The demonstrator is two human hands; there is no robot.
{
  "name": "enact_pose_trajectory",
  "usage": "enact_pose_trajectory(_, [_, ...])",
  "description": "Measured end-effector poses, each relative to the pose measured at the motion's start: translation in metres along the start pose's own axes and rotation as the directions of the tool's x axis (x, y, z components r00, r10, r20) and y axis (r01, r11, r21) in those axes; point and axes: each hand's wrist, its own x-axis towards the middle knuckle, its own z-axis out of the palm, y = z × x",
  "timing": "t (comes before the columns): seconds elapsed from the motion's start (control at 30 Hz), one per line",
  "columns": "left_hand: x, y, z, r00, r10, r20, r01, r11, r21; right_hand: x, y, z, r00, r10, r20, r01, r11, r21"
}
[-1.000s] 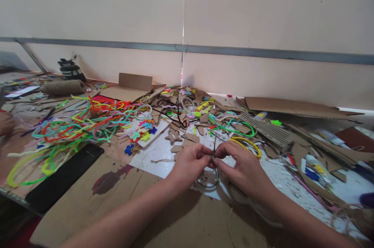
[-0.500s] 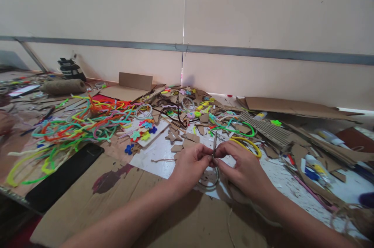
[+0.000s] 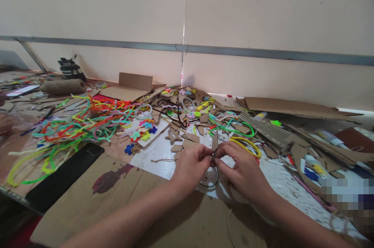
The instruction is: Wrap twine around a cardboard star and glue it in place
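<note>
My left hand and my right hand meet at the centre, fingertips pinched together on a small brown cardboard piece that sticks up between them. Both hands are closed on it. Just beneath the fingers is a pale ring, partly hidden by my hands. A thin string hangs down over the cardboard sheet below my wrists. To the left of my left hand lie a cardboard star and small cut pieces.
Tangled coloured pipe cleaners and a black phone lie left. Foam flowers sit on a white board. Yellow rings, corrugated strips and glue bottles are at right. A person's hand shows far left.
The cardboard piece between my fingers has turned slightly and shows a broader face. My hands have barely moved. A pixelated patch now covers the lower right.
</note>
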Motion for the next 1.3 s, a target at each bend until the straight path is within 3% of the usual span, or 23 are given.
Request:
enact_pose_trajectory(0.3, [0.0013,-0.0011,0.0012,0.999,-0.048,0.006,0.048,0.995,-0.089,0.0006,0.0004,-0.0016,1.000,0.007,0.013,-0.007,1.000,0.007])
enact_pose_trajectory(0.63, [-0.0026,0.0031,0.0015,1.000,-0.008,-0.028,0.009,1.000,0.004,0.0011,0.0001,0.0007,0.999,-0.021,-0.028,0.021,1.000,-0.008])
enact_pose_trajectory(1.13, [0.0043,-0.0005,0.0047,0.990,-0.140,-0.024,0.131,0.966,-0.223,0.0019,0.0023,0.0027,1.000,0.006,-0.005,-0.006,1.000,0.027])
enact_pose_trajectory(1.3, [0.0029,0.0011,0.0020,0.996,-0.094,-0.002,0.091,0.968,-0.233,0.0016,0.0033,0.0017,1.000,0.018,0.007,-0.018,0.999,0.034])
